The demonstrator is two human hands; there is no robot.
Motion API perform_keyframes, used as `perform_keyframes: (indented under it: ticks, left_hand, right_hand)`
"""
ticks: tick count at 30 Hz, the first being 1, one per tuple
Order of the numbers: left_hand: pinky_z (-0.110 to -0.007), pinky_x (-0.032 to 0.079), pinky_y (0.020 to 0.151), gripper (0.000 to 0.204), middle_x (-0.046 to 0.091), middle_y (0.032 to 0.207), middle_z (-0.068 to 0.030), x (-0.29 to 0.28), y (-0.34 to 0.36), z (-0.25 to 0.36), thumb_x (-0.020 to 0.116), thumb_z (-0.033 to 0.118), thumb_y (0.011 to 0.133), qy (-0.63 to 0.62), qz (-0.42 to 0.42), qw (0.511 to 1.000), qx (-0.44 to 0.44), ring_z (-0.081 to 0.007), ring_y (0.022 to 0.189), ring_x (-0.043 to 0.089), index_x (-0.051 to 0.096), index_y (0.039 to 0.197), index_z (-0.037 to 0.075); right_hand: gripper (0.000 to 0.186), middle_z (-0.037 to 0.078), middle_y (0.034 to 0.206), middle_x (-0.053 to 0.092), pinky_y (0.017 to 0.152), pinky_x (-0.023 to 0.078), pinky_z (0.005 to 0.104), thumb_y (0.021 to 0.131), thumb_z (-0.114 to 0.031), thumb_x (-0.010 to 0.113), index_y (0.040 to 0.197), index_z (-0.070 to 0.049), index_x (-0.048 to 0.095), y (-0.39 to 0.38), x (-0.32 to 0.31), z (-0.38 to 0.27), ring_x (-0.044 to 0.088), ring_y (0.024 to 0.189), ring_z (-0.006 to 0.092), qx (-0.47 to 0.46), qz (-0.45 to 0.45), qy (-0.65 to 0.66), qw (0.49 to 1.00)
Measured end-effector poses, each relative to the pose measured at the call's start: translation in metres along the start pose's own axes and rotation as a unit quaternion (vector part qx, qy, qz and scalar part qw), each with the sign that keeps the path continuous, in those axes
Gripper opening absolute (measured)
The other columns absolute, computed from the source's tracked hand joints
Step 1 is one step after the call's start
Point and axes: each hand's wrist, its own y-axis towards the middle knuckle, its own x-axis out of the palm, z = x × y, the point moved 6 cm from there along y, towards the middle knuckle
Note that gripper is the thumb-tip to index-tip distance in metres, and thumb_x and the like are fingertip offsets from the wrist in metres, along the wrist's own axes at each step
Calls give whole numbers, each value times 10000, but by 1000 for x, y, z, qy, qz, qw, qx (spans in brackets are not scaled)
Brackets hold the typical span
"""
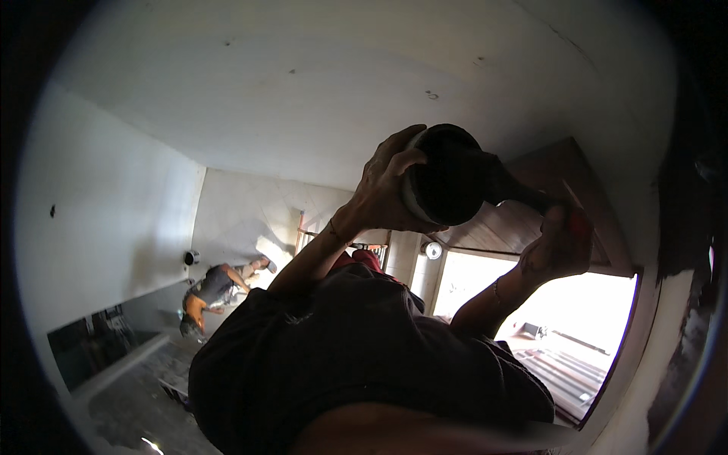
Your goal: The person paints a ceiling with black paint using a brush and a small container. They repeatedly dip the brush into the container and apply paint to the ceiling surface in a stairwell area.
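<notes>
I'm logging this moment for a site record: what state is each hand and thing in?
Left hand: raised, gripping the round container from the side.
Round container: held up, tipped, dark open mouth toward the camera.
Right hand: raised, closed on the red-handled tool.
Red-handled tool: held, dark end reaching to the container.
Person at the far wall: bent over.

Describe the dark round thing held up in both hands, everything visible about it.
The dark round thing looks like a short cylinder with a pale rim on its left side and a near-black face, lying against the light. A dark handle-like part runs from it to the right. The left hand wraps its rim; the right hand grips the handle's end, where something red shows. Its material cannot be told.
</notes>
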Motion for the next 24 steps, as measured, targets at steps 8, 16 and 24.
perform_keyframes:
  ticks: [8, 16, 24]
  left_hand:
    - [-536, 517, 1019, 1078, 481, 1414, -268, 23, 17, -12, 994, 446, 495, -38, -43, 998, 23, -456, 1277, 542, 376, 1347, 214]
    - [-555, 521, 996, 1105, 482, 1405, -267, 55, 18, -10, 998, 429, 488, -105, -96, 989, 49, -471, 1268, 536, 394, 1376, 169]
    - [-522, 478, 1048, 1253, 530, 1382, -233, 97, 9, 27, 985, 386, 450, -104, -202, 971, 76, -440, 1257, 534, 310, 1474, 131]
  right_hand:
    - [193, 47, 771, 736, 641, 501, 246, 785, -197, 834, 844, -45, 730, -14, -16, 2, 678, 668, 143, 17, 41, -59, 997]
    - [130, 36, 715, 700, 608, 483, 236, 792, -98, 831, 838, -39, 724, -28, -50, -4, 624, 610, 102, 60, 44, -157, 985]
    - [185, 62, 761, 733, 666, 550, 277, 797, -86, 824, 939, -24, 723, -32, -109, -29, 692, 640, 124, 186, -177, -212, 943]
